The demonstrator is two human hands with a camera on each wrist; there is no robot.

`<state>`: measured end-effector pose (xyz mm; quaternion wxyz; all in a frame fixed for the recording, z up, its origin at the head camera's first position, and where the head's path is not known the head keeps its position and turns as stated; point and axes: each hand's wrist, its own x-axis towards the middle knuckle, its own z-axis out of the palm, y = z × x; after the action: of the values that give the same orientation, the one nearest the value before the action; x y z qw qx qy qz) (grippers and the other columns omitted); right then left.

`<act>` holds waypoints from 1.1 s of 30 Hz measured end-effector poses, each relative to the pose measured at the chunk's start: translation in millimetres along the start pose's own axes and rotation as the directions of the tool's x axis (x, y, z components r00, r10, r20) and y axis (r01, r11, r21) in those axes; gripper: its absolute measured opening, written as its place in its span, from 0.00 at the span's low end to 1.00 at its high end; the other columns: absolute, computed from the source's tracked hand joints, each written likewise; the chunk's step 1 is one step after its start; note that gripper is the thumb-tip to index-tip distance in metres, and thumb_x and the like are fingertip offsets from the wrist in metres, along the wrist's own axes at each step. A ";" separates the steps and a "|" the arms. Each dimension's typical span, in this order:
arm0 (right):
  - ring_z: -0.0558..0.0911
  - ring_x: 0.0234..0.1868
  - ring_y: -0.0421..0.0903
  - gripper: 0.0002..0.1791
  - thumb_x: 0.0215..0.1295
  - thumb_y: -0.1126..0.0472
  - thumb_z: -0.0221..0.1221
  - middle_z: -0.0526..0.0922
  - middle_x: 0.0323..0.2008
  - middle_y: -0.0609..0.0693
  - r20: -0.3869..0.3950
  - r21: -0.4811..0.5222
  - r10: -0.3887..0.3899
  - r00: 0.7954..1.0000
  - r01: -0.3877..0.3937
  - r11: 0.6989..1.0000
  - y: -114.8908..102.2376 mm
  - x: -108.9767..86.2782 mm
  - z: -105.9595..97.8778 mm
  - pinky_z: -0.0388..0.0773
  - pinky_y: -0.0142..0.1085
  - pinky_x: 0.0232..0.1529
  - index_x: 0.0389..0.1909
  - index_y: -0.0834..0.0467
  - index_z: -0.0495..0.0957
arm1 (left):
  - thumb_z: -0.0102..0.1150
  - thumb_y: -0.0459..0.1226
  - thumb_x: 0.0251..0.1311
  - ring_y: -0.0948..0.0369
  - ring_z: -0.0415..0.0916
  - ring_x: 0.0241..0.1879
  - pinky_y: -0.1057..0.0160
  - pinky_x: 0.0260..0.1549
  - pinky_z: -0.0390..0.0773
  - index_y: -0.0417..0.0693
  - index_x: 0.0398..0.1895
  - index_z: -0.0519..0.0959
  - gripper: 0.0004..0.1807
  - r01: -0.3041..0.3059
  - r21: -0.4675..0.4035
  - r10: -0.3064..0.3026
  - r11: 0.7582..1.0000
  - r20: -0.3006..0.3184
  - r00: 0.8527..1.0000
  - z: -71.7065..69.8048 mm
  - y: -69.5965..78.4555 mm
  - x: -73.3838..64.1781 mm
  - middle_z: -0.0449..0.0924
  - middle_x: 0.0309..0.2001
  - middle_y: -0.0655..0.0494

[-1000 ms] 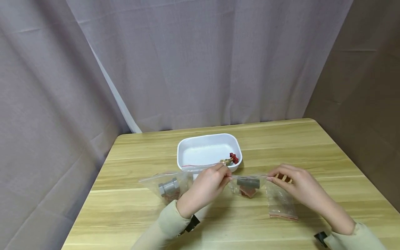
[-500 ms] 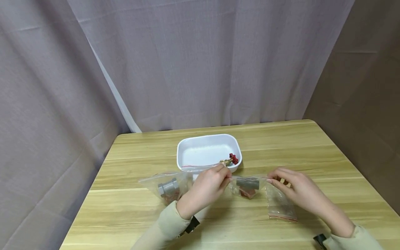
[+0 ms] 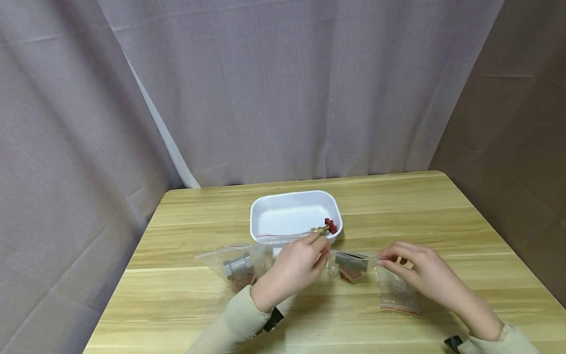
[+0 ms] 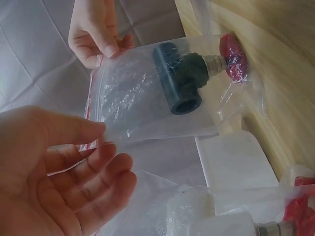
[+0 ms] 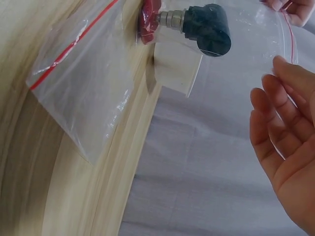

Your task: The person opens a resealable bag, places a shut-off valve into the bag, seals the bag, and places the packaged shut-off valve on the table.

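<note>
Between my two hands hangs a clear zip bag [image 3: 371, 265], its red-striped mouth drawn out sideways. Inside lies a dark grey-green pipe valve [image 4: 179, 81] with a metal stem and a red handwheel [image 4: 233, 58]. My left hand [image 3: 298, 265] pinches one top corner of the bag between thumb and index finger, the other fingers loosely bent. The opposite corner is pinched by my right hand [image 3: 417, 265]. Just left of the left hand stands another zip bag [image 3: 212, 258] with a grey valve [image 3: 238, 268] in it.
Behind the hands, a white tray [image 3: 283, 216] holds a brass valve [image 3: 328, 227] with a red handle. A flat zip bag [image 3: 398, 295] lies below the right hand. One more bag holds a white fitting [image 4: 221, 223]. Curtains [image 3: 274, 98] border the wooden table [image 3: 212, 216].
My right hand has moved slightly down, towards the near side, with its bag corner. The left hand stays almost in place, and both keep their pinch on the bag.
</note>
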<state>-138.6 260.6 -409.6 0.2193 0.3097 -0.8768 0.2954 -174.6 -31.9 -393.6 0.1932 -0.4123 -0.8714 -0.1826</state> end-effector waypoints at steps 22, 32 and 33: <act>0.79 0.33 0.29 0.23 0.52 0.70 0.72 0.82 0.36 0.30 0.000 -0.075 -0.064 0.998 0.063 0.995 0.9 -0.6 2.2 0.75 0.24 0.33 0.39 0.38 0.81 | 0.65 0.39 0.65 0.65 0.78 0.32 0.67 0.30 0.78 0.53 0.34 0.84 0.02 -0.019 0.054 0.021 0.998 -0.030 0.999 1.0 3.0 0.7 0.78 0.31 0.64; 0.78 0.33 0.29 0.24 0.51 0.70 0.72 0.81 0.36 0.28 -0.004 -0.070 -0.043 0.999 0.043 0.997 0.8 -1.1 4.0 0.75 0.24 0.32 0.39 0.38 0.81 | 0.64 0.39 0.66 0.65 0.77 0.29 0.66 0.26 0.77 0.53 0.34 0.84 0.03 -0.026 0.065 0.028 0.998 -0.029 0.999 1.6 3.6 -0.1 0.77 0.31 0.64; 0.78 0.34 0.29 0.24 0.51 0.70 0.72 0.81 0.36 0.28 -0.003 -0.070 -0.044 0.999 0.044 0.997 0.9 -1.3 4.2 0.75 0.25 0.33 0.39 0.38 0.81 | 0.64 0.40 0.67 0.65 0.77 0.29 0.66 0.26 0.77 0.53 0.34 0.84 0.03 -0.026 0.063 0.028 0.998 -0.028 0.999 1.7 3.6 -0.1 0.77 0.31 0.64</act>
<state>-139.2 259.0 -413.8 0.2385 0.3202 -0.8791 0.2603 -172.1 -29.0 -394.5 0.2211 -0.4151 -0.8682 -0.1583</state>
